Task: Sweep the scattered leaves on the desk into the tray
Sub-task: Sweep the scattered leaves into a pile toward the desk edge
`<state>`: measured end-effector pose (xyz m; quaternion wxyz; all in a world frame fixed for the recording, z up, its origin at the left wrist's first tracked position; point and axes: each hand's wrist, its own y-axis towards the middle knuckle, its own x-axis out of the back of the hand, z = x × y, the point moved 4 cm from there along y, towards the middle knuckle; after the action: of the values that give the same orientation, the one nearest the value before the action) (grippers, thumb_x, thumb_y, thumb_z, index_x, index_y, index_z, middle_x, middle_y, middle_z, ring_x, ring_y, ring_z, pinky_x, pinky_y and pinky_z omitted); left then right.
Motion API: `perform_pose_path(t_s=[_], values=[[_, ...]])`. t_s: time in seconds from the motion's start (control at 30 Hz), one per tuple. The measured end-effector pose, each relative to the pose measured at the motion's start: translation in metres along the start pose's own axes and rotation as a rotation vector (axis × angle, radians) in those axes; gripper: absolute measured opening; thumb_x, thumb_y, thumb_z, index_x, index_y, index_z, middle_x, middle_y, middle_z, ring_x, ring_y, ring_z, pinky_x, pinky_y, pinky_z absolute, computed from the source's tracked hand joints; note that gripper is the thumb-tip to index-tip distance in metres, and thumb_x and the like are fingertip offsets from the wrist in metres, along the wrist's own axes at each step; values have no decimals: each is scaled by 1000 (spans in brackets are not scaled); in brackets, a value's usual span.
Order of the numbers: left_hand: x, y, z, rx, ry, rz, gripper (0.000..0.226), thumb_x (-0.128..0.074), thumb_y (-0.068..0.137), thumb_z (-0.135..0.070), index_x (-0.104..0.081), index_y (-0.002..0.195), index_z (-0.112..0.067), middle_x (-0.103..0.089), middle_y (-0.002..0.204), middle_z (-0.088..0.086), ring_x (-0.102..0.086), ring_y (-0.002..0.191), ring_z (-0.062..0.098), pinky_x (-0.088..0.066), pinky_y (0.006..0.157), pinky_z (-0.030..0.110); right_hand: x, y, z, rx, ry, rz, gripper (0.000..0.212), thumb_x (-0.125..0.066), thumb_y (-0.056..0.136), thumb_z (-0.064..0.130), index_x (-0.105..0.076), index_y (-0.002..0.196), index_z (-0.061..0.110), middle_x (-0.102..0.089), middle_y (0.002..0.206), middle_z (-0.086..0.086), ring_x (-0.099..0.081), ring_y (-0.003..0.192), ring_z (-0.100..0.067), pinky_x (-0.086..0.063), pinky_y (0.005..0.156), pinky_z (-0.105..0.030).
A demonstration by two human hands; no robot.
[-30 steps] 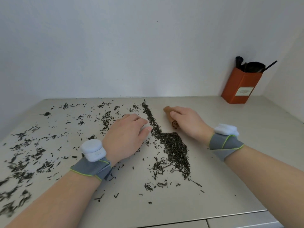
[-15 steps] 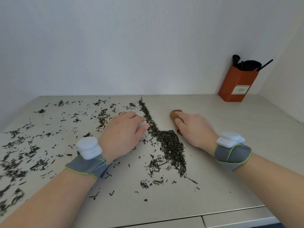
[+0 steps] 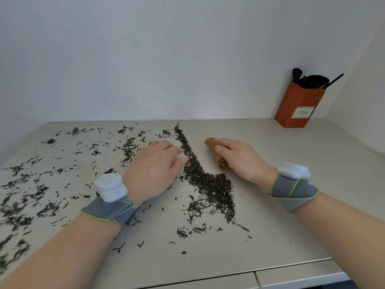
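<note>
On the pale counter (image 3: 291, 155) the leaves (image 3: 210, 184) lay mostly in a dark ridge that ran from near the back wall down the middle and widened into a thick heap between the two hands. Many more lay loose over the counter's left half, with a few strays nearer the front edge. The left hand (image 3: 154, 170) rested palm down just left of the ridge. Its fingers (image 3: 166, 148) were pressed together and curled over a small white thing (image 3: 177, 161), of which only a sliver showed between thumb and forefinger, touching the ridge's edge. The right hand (image 3: 241, 159) lay just right of the ridge on the tray (image 3: 210, 143), a narrow brown wooden piece. Its fingers (image 3: 226, 146) were together and curled over the tray, so that only the tray's far end and a curled bit by the thumb showed. The tray sat apart from the ridge, with bare counter between them. Whether it held any leaves could not be told. Each wrist wore a grey band (image 3: 108, 209) with a white pod (image 3: 110, 187) on top. An orange box (image 3: 298, 107) of black brushes (image 3: 312, 81) stood in the far right corner, well apart from the hands.
</note>
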<state>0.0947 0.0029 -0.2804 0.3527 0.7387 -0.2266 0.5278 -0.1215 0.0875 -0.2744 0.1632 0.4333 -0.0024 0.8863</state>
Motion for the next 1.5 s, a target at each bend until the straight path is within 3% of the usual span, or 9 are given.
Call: perform_pose_path(t_s=[0.13, 0.37, 0.53, 0.7, 0.87, 1.03, 1.3, 1.4, 1.5], values=[[-1, 1, -2, -2, 0, 0, 49, -37, 106, -50, -62, 137, -21, -63, 132, -3, -53, 123, 20, -46, 104, 42, 27, -8, -36, -67, -85, -70, 34, -47, 107, 32, -65, 136, 32, -69, 130, 6, -61, 119, -21, -45, 104, -36], [0, 2, -3, -3, -6, 6, 53, -35, 105, -51, -62, 137, -20, -62, 131, -4, -52, 124, 20, -45, 104, 43, 13, -23, -32, -45, -475, -56, 37, -30, 106, 48, -52, 132, 33, -70, 104, -13, -62, 95, -39, -48, 77, -39], [7, 0, -15, -23, 17, -4, 53, -34, 105, -52, -61, 137, -21, -61, 134, -4, -50, 127, 20, -44, 106, 42, -12, -30, 4, 79, -450, -29, 35, -29, 107, 45, -51, 130, 28, -69, 101, -11, -64, 90, -38, -50, 75, -39], [25, -18, -24, -20, 41, -35, 53, -34, 104, -54, -61, 138, -24, -61, 132, -7, -50, 126, 18, -43, 106, 39, -30, -28, 20, 78, -417, 14, 36, -29, 106, 46, -54, 127, 31, -70, 104, -10, -65, 93, -38, -52, 78, -41], [24, -67, -36, 47, 12, -77, 53, -33, 105, -55, -60, 139, -25, -60, 132, -11, -50, 127, 15, -43, 106, 37, -15, -34, 15, -1, -112, 7, 34, -38, 105, 38, -65, 123, 26, -72, 110, -1, -63, 100, -29, -51, 89, -40], [14, -113, -46, 83, 5, -118, 57, -32, 102, -56, -64, 134, -22, -62, 130, -8, -53, 124, 18, -43, 104, 38, 13, -56, -6, -111, 84, -66, 33, -45, 105, 31, -71, 117, 13, -71, 116, -6, -61, 108, -28, -47, 101, -42], [7, -129, -53, 119, 41, -160, 59, -30, 102, -54, -67, 130, -18, -64, 129, -3, -54, 123, 23, -45, 104, 44, 22, -93, -22, -106, -413, -23, 32, -29, 105, 41, -55, 108, 23, -65, 104, -10, -60, 91, -37, -52, 82, -41], [2, -131, -53, 131, 38, -172, 58, -30, 102, -54, -68, 128, -18, -64, 128, -4, -55, 122, 22, -44, 104, 43, 6, -97, -4, -42, -453, -32, 24, -28, 106, 39, -46, 98, 25, -57, 90, -8, -57, 83, -36, -48, 71, -38], [1, -130, -53, 131, 35, -175, 58, -30, 102, -54, -68, 127, -18, -64, 127, -4, -54, 120, 21, -44, 103, 41, -11, -95, 14, 6, -448, -30, 23, -27, 107, 37, -48, 102, 28, -54, 86, -5, -55, 78, -34, -41, 64, -35]])
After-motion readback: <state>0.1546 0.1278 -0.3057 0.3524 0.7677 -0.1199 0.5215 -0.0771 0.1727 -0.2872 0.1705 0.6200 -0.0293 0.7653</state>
